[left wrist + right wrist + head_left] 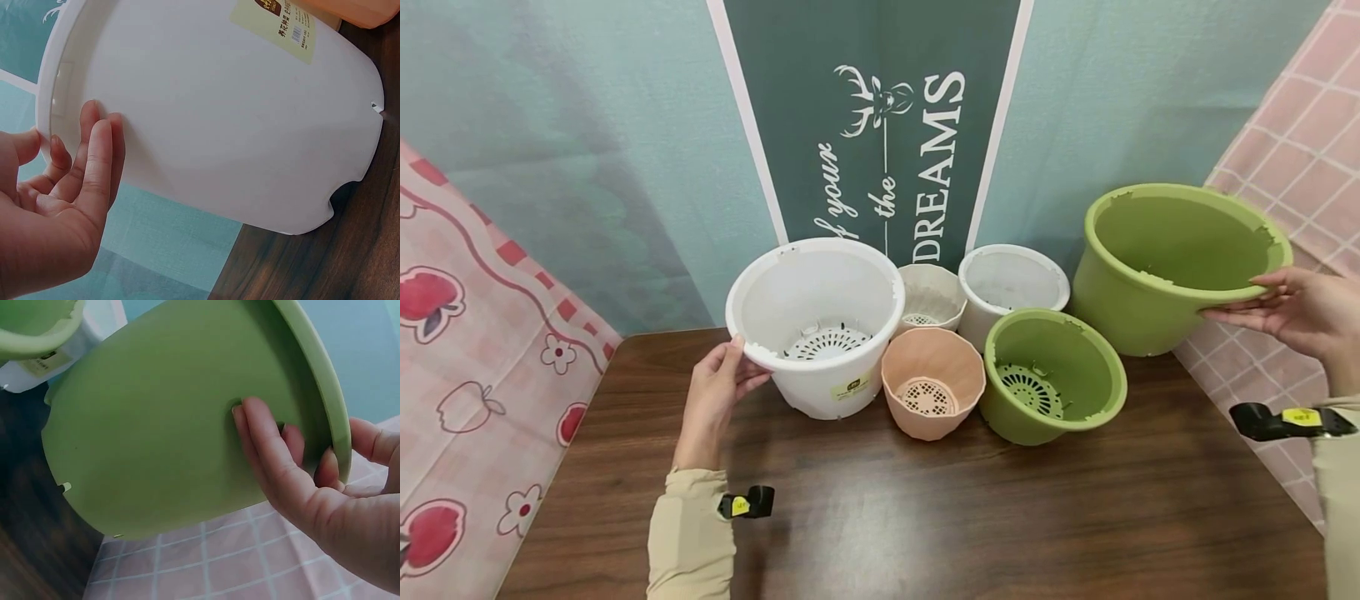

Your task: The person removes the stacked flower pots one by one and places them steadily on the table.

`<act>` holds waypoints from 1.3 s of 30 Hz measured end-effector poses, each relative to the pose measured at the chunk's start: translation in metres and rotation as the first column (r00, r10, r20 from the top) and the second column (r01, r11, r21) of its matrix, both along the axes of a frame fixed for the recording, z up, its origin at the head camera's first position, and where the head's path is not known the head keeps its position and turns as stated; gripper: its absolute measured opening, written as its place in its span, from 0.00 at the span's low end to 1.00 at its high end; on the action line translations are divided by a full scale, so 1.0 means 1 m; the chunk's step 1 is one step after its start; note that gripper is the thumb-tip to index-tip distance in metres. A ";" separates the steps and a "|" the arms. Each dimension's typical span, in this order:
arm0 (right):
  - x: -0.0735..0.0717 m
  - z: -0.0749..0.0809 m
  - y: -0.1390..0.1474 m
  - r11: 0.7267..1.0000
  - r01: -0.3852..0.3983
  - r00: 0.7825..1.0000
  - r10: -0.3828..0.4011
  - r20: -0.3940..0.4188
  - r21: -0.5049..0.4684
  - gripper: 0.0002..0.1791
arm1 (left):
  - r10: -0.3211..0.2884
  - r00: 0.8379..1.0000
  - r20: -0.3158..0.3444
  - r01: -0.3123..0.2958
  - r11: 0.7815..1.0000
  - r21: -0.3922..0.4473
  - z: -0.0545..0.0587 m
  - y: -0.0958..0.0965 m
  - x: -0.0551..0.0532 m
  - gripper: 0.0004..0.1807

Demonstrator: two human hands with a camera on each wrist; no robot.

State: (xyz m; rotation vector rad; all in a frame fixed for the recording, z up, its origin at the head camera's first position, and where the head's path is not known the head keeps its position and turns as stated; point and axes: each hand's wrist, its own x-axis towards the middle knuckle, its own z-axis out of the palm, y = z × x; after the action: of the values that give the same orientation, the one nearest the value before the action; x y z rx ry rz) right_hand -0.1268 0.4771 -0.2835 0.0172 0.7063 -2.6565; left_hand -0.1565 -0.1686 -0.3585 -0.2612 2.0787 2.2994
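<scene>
My left hand (pixel 715 387) pinches the near-left rim of a large white flowerpot (pixel 820 383), thumb over the lip and fingers against the outer wall. In the left wrist view a yellow label (pixel 278 28) shows on the pot's side, and its notched base is beside the wood. At the right, my right hand (pixel 1292 312) grips the rim of a large green flowerpot (pixel 1135 300), which leans slightly. In the right wrist view the thumb hooks the lip while the fingers (pixel 269 444) press the pot's outside.
Between the two large pots stand a small peach pot (pixel 928 425), a smaller green pot (pixel 1037 429), a cream pot (pixel 932 287) and a smaller white pot (pixel 1015 279). They rest on a dark wooden table (pixel 880 517). A printed cloth (pixel 880 125) hangs behind; pink tiled cloth (pixel 1300 142) borders the right.
</scene>
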 end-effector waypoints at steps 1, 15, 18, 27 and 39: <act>0.000 -0.003 0.000 1.000 0.010 1.000 -0.010 0.004 0.007 0.09 | -0.002 1.000 -0.001 0.002 1.000 -0.001 0.000 0.000 0.000 0.17; 0.002 -0.037 -0.003 0.982 0.107 0.992 -0.117 0.056 0.156 0.10 | -0.001 1.000 -0.004 0.001 1.000 0.014 -0.002 0.001 -0.001 0.15; 0.003 -0.044 -0.002 0.984 0.098 0.993 -0.105 0.045 0.146 0.10 | -0.004 1.000 -0.005 0.004 1.000 0.010 -0.002 0.002 -0.002 0.16; -0.002 -0.059 -0.003 0.989 0.073 0.996 -0.079 0.048 0.128 0.12 | 0.006 1.000 0.006 -0.006 1.000 0.003 -0.002 0.001 -0.001 0.15; -0.002 -0.073 -0.002 0.991 0.080 0.992 -0.089 0.088 0.106 0.12 | 0.004 1.000 0.008 -0.004 1.000 0.001 -0.001 0.001 -0.001 0.16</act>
State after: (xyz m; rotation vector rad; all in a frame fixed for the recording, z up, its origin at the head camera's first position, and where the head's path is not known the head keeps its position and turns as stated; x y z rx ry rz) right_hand -0.1288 0.4746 -0.3570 0.2009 0.8277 -2.6764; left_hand -0.1576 -0.1676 -0.3599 -0.2742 2.0759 2.2975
